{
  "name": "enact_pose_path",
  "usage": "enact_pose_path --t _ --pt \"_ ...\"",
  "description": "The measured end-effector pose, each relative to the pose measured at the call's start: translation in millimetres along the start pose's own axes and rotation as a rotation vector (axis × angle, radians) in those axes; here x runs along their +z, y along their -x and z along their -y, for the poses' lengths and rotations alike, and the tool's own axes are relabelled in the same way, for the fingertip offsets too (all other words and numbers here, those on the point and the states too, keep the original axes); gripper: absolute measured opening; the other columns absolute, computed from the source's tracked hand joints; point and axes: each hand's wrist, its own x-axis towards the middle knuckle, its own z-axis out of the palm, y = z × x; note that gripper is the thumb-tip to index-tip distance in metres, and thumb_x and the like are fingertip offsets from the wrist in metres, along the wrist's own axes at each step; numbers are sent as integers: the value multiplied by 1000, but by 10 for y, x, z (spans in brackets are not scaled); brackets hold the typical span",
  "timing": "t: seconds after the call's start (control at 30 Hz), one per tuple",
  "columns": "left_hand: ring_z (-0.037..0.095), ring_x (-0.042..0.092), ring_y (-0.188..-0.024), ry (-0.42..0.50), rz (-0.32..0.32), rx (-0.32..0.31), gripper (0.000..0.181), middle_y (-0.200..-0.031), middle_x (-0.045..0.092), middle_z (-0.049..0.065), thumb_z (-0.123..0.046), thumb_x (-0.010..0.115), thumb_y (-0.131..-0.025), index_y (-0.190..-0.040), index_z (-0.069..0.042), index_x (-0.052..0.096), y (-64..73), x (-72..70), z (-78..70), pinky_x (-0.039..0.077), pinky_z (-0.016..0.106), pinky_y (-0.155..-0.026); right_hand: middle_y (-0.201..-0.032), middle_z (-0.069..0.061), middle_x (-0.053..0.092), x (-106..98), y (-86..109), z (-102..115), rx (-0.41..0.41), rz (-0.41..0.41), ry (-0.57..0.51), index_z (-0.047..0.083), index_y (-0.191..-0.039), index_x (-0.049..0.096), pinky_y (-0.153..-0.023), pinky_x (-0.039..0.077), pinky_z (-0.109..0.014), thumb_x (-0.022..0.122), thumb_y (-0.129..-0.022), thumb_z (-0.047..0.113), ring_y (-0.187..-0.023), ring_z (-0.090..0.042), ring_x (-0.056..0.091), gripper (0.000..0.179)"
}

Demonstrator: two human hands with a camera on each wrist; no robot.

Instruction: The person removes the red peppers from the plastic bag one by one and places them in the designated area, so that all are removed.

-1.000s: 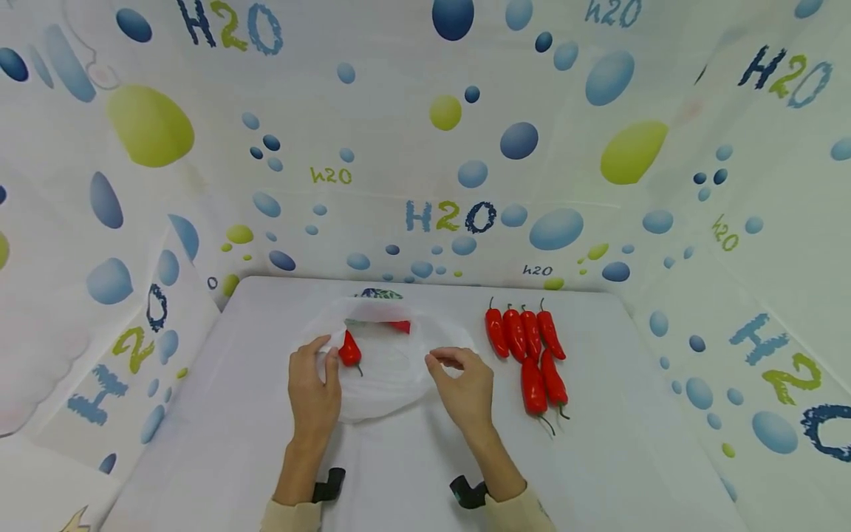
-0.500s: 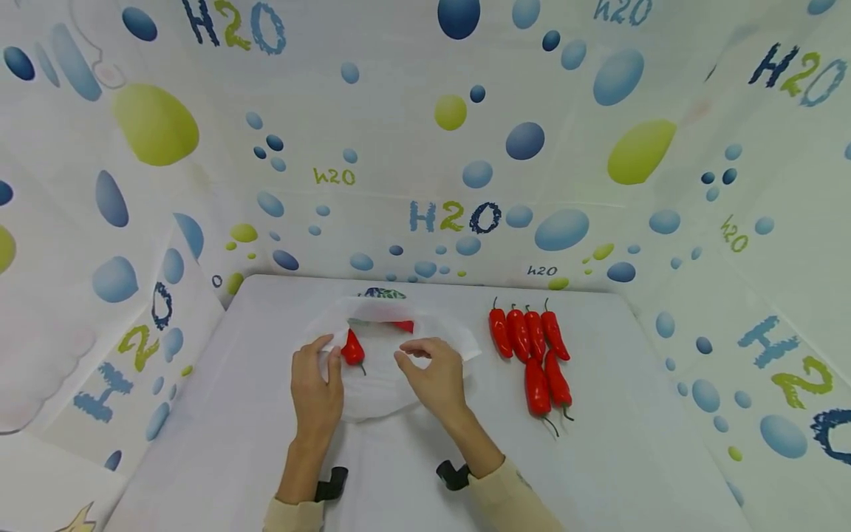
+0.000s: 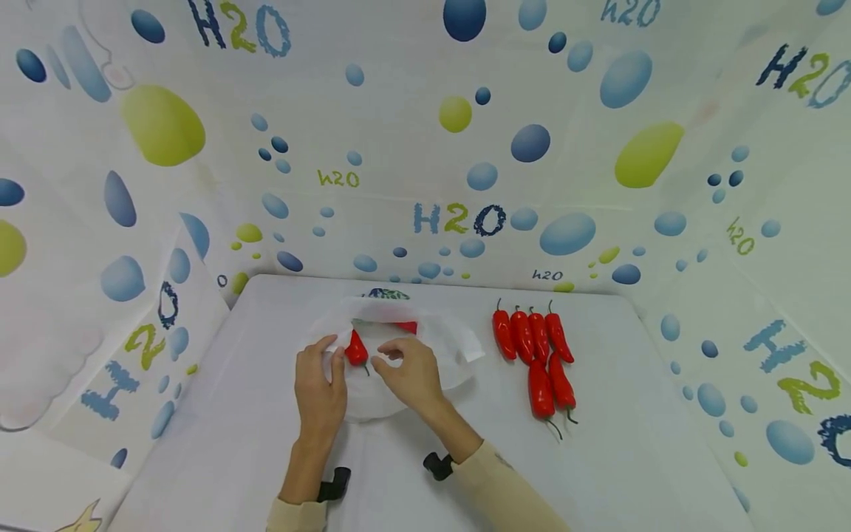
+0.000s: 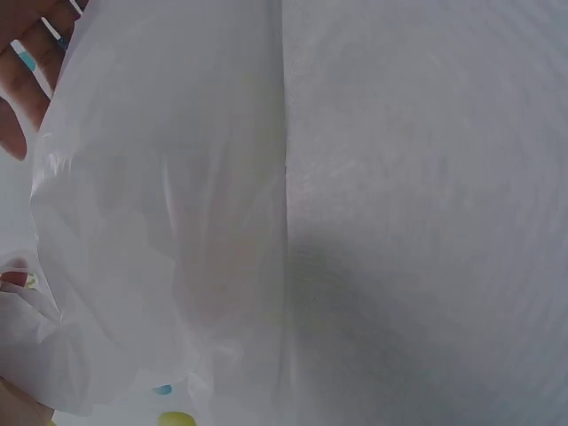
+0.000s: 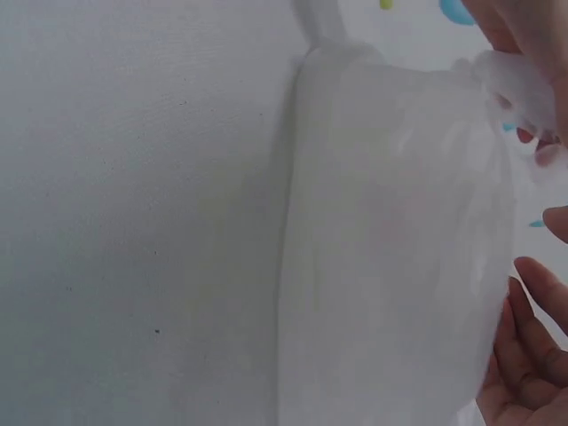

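Observation:
A white plastic bag [image 3: 372,403] lies on the table, its mouth spread toward the far side. My left hand [image 3: 321,384] holds the bag's left edge; the right wrist view shows plastic bunched in that hand [image 5: 524,62]. A red chili pepper [image 3: 357,349] sits at the bag's mouth, close beside the left thumb. The tip of another red thing [image 3: 407,326] shows farther back in the opening. Over the bag, my right hand [image 3: 414,377] has its fingers loosely bent near the pepper's stem, with nothing seen between them. In the left wrist view the right hand's fingers [image 4: 25,80] hang apart.
Several red chili peppers [image 3: 541,388] lie in two rows on the white table [image 3: 612,414], right of the bag. A patterned backdrop [image 3: 392,111] rises behind the table and along its sides. A printed patch [image 3: 388,293] shows behind the bag.
My right hand has moved left from the bag's right side to beside the pepper, uncovering the bag's right corner. The left hand stays in place.

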Motion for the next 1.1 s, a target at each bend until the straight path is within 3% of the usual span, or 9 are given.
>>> enact_pose_path --t 0.17,0.47,0.87,1.1 --pt "34 57 -106 5 1 0 32 -115 66 20 -10 65 -103 -134 -2 64 7 3 5 44 34 -90 -104 -4 75 126 -54 -21 25 40 33 9 -109 79 -78 56 -31 79 -93 26 -93 -23 71 23" --pt "34 56 -106 6 30 -29 32 -114 64 20 -14 64 -105 -134 -3 63 6 -23 -27 44 35 -89 -99 -2 76 400 -167 -144 114 94 76 10 -110 79 -71 53 -25 81 -91 29 -82 -11 67 27" --pt "33 58 -105 9 16 -7 31 -113 64 20 -13 65 -103 -133 -3 64 11 -1 -4 44 34 -89 -103 -2 76 549 -231 -194 193 106 93 11 -114 77 -70 57 -29 82 -91 33 -83 -14 68 33" --pt "33 58 -101 1 0 25 30 -113 65 20 -11 66 -103 -131 -2 64 1 -14 2 44 34 -86 -98 0 76 628 -261 -226 173 101 119 10 -110 77 -72 54 -30 81 -90 37 -81 -12 67 34"
